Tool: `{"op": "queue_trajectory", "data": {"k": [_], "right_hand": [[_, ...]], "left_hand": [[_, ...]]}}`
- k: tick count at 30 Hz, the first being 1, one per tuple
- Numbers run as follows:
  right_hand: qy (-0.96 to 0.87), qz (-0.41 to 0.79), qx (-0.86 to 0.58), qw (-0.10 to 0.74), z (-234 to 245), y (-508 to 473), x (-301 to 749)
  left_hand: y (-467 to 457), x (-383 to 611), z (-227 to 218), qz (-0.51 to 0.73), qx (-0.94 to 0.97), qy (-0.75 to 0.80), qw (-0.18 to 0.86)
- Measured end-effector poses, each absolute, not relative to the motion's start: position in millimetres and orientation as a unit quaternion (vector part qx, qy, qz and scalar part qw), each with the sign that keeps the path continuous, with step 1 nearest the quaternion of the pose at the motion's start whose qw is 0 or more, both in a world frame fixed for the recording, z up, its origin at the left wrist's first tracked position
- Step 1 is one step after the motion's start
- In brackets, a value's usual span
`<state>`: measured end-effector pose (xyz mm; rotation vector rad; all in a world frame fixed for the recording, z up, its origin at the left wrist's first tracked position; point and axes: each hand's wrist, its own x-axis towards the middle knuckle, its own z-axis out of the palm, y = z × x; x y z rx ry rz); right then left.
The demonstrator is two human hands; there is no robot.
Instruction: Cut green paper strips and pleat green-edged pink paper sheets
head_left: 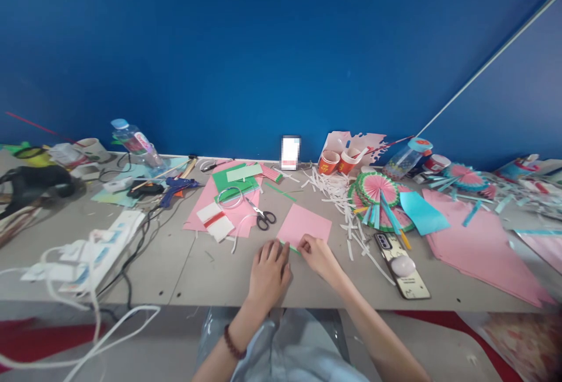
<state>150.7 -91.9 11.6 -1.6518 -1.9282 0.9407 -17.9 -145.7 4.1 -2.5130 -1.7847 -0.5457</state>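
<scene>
Pink sheet [304,225], mid-table [197,276]: left hand [268,270] flat on near edge, right hand [317,256] pinching it; scissors [265,218] at 10 o'clock, white strips [351,235] at 3, phone [401,262] at 4.

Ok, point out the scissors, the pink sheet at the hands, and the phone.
scissors [264,218], head view, on the black handles.
pink sheet [305,227], head view, middle of the sheet.
phone [415,289], head view, lower end of its case.
</scene>
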Motion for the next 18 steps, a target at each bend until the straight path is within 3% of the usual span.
{"op": "queue_trajectory", "data": {"k": [18], "right_hand": [[-0.700, 0.342, -0.595, 0.195, 17.7, -100.5, 166.5]], "left_hand": [[-141.4, -17.3, -6.1, -0.175, -0.831, -0.528, -0.011]]}}
